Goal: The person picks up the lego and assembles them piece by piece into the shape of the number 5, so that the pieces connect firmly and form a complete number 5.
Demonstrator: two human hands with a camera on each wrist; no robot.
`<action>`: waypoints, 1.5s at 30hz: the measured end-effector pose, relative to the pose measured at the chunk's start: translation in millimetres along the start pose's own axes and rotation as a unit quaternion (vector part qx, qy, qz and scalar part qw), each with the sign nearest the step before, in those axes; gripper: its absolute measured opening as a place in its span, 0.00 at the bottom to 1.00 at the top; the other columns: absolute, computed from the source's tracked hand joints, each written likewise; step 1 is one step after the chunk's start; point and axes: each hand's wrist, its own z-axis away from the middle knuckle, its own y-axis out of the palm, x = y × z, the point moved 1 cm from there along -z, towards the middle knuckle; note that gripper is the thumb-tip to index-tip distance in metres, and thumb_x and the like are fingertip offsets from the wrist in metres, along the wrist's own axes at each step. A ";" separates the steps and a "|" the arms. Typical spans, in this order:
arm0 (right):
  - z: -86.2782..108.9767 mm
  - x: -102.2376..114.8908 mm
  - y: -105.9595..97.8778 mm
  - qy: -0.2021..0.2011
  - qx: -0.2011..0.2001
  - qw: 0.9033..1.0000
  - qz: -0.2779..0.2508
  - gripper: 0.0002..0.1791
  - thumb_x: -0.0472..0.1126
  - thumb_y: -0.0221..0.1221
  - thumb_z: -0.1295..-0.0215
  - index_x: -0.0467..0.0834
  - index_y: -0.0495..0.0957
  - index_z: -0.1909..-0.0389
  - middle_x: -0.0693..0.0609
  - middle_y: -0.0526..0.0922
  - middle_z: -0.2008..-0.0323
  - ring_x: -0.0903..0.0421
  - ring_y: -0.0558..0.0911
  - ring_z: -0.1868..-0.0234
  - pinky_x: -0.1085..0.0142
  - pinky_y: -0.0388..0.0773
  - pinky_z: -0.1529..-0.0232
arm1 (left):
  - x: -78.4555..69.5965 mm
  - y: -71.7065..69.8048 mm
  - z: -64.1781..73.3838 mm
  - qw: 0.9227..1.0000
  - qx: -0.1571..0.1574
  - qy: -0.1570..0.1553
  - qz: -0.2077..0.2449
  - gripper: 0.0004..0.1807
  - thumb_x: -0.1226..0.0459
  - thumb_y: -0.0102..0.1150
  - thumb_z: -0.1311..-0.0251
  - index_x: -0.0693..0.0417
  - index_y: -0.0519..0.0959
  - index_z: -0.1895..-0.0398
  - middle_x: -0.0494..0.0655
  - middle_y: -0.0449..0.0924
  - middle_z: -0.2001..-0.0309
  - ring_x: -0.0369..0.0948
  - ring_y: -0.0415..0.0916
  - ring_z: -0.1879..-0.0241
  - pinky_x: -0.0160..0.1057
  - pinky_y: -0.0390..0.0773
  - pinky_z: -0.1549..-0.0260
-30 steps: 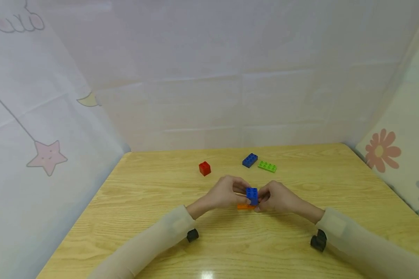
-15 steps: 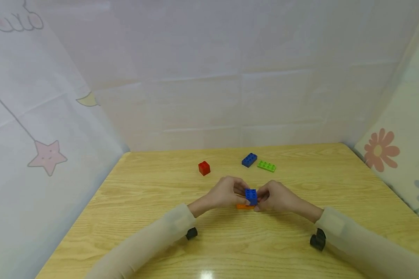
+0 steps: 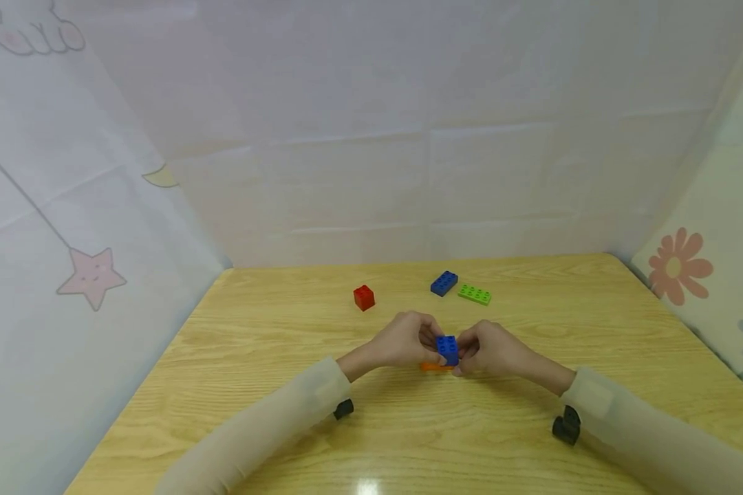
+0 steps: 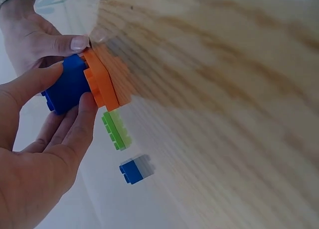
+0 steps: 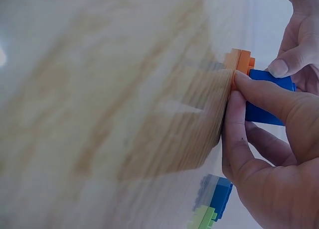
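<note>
A tall blue brick (image 3: 448,351) with studs on top stands over the right part of a flat orange brick (image 3: 433,366), at mid-table. My left hand (image 3: 405,340) pinches the blue brick between thumb and fingers. From the other side, my right hand (image 3: 495,349) grips the orange brick's right end, thumb in front, as the right wrist view shows. Uncovered studs show on the left end of the orange brick (image 4: 102,82), which lies at the table surface. The blue brick's base (image 4: 74,82) is right at the orange studs.
Beyond the hands lie a red brick (image 3: 364,298), a second blue brick (image 3: 444,283) and a flat lime-green brick (image 3: 474,294). The wooden table (image 3: 272,323) is backed by a pale cloth (image 3: 371,185). Black wrist cameras (image 3: 566,425) hang beneath the sleeves.
The blue brick sits a touch lower over the orange one, and my left wrist has shifted slightly. Both hands keep their hold; the other bricks stay put.
</note>
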 end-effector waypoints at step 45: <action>-2.3 -3.2 0.2 0.015 0.008 1.000 -0.010 0.12 0.38 0.78 0.44 0.43 0.87 0.60 0.51 0.88 0.68 0.57 0.85 0.67 0.66 0.83 0.66 | -4.3 -2.7 -9.3 0.994 0.012 0.046 -0.103 0.14 0.64 0.80 0.44 0.56 0.87 0.56 0.46 0.92 0.60 0.28 0.85 0.66 0.24 0.84 0.63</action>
